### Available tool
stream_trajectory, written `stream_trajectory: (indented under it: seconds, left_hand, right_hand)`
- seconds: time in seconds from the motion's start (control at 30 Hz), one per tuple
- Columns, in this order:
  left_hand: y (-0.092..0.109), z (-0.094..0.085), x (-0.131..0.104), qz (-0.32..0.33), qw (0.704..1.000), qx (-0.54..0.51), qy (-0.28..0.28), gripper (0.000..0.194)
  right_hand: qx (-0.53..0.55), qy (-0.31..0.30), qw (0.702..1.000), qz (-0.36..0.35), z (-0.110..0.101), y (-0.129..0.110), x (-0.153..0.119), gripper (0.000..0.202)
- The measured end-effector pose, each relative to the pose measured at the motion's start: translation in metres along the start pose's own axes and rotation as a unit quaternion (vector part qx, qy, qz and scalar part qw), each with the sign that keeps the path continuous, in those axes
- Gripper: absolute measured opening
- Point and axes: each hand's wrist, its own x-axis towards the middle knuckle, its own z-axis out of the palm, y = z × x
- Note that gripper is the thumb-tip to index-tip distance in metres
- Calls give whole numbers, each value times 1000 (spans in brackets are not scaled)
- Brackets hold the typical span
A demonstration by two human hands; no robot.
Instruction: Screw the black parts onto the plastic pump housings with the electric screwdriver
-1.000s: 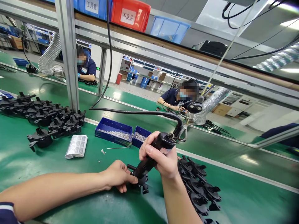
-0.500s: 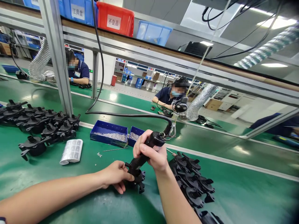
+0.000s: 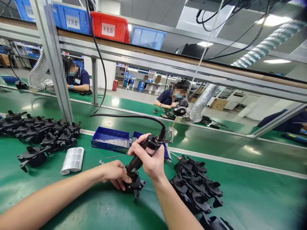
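My right hand [image 3: 150, 156] is wrapped round a black electric screwdriver [image 3: 151, 142], whose cable leaves its top end. The tool slants down to the left, and its lower end meets a black plastic housing [image 3: 137, 183] on the green bench. My left hand [image 3: 116, 175] grips that housing from the left, with the thumb near the tool's lower end. The screwdriver's tip is hidden by the fingers and the housing. Beyond my hands stands a blue tray [image 3: 110, 140] of small metal parts, with a second blue tray [image 3: 135, 135] partly behind my right hand.
Several black housings [image 3: 48, 139] stand at the left, and more [image 3: 198, 183] at the right. A curled printed sheet [image 3: 72, 160] and small loose rings [image 3: 101, 162] lie left of my hands. A metal post [image 3: 54, 64] and the cable [image 3: 129, 115] cross the bench's far side.
The screwdriver, both hands and the housing have shifted slightly left in view. The screwdriver stands a little more upright, and the camera's view has moved slightly.
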Motion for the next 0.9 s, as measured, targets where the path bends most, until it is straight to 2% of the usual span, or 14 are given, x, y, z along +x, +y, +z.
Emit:
stream_trajectory:
  seconds: [0.1,0.2,0.3,0.37,0.5,0.63,0.77,0.9]
  left_hand:
    - [-4,4,1,9,1000,-16,5,40]
    - [-6,10,1,16,999,-32,11,39]
    - [-7,13,0,22,999,-41,21,36]
    - [-7,15,0,25,998,-52,24,34]
    - [-8,17,2,24,996,-80,23,32]
    - [-10,15,4,18,997,-80,-4,38]
    - [-10,14,3,25,996,-85,-23,43]
    - [-10,15,2,22,996,-82,-17,39]
  right_hand:
    - [52,-74,996,-2,-6,7,1,29]
    - [139,-148,979,24,-12,12,2,42]
    - [214,-182,956,82,-13,13,3,53]
    - [251,-195,944,92,-13,14,3,56]
    - [265,-186,943,79,-12,16,0,52]
    - [203,-136,968,51,-10,16,-4,54]
    - [115,-102,988,11,-10,16,-4,40]
    - [96,-89,991,1,-7,15,-3,28]
